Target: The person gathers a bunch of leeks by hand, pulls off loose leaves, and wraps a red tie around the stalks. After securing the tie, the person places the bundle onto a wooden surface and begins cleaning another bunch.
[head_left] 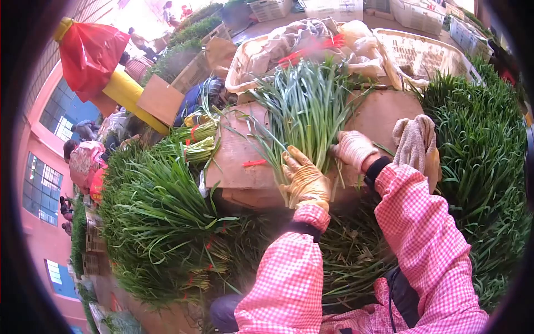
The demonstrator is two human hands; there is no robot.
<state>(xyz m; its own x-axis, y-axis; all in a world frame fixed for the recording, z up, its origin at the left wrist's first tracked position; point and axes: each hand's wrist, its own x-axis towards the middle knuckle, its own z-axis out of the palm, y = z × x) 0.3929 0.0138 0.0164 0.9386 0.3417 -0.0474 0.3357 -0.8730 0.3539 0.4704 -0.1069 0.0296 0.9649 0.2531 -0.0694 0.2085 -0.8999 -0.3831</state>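
A loose bunch of garlic chives lies on a brown board, leaves pointing away and pale stems toward me. My left hand, in a yellow glove, rests over the stem ends with its fingers stretched out. At the right side of the stems, my right hand in a whitish glove has its fingers curled. Whatever its fingertips hold is hidden. A short red tie lies on the board left of the bunch. Farther left are tied bundles with red bands.
Behind the board stands a white crate holding cloths and red ties. Greens are heaped at left and right. A grey cloth hangs at the board's right edge. A yellow post and other people are at far left.
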